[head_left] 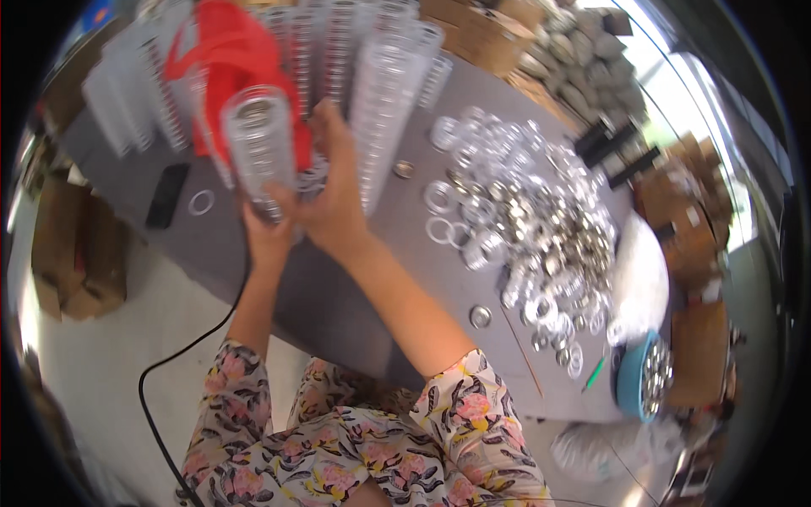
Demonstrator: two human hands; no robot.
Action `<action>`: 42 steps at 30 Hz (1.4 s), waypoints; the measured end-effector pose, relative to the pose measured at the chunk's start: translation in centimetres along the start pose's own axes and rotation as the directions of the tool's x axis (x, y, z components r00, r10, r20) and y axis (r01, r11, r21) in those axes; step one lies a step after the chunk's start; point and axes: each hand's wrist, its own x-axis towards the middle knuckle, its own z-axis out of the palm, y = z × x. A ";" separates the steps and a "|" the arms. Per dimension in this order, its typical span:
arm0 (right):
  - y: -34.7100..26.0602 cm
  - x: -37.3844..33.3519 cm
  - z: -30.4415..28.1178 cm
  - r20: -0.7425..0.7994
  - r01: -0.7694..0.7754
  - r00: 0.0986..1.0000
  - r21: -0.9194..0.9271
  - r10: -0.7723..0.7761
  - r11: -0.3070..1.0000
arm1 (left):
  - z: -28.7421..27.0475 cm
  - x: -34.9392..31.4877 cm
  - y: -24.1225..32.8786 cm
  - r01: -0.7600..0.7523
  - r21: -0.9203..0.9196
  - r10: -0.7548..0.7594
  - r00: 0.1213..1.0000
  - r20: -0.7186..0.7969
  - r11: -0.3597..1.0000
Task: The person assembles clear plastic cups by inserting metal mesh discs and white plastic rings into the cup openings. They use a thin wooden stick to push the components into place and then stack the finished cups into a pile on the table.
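— What's the brightest colour?
— Red, on the fabric [228, 51].
— And the plastic container [256, 142] in hand?
— Clear, with silvery glints.
— The desk [422, 287]?
— Grey. The tub [627, 380] is light blue, the pen-like tool [595, 373] green.
— The sleeves [475, 414]?
— Pale, printed with pink flowers, dark leaves and yellow touches.

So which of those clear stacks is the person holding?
The clear stack directly in front of the red material: the left hand and right hand are at its near end. The other stacks stand behind it or to its sides.
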 end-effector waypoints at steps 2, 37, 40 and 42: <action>-1.1 -3.8 -3.7 -0.020 0.004 1.000 -0.139 -0.007 0.990 | 0.3 -0.3 1.7 -0.013 0.058 0.014 1.000 -0.013 0.998; -3.2 -25.9 -20.9 -0.432 -0.629 0.776 -0.589 0.460 0.508 | 12.4 -8.8 6.7 -0.268 0.027 0.222 0.847 0.483 0.963; -3.7 -25.1 -20.9 -0.347 -0.589 0.790 -0.657 0.504 0.471 | 16.0 -10.4 7.0 -0.322 -0.097 0.268 0.545 0.795 0.942; -3.4 -25.6 -20.9 -0.418 -0.621 0.778 -0.624 0.470 0.474 | 19.4 -10.6 8.0 -0.206 -0.180 0.268 0.570 0.777 0.962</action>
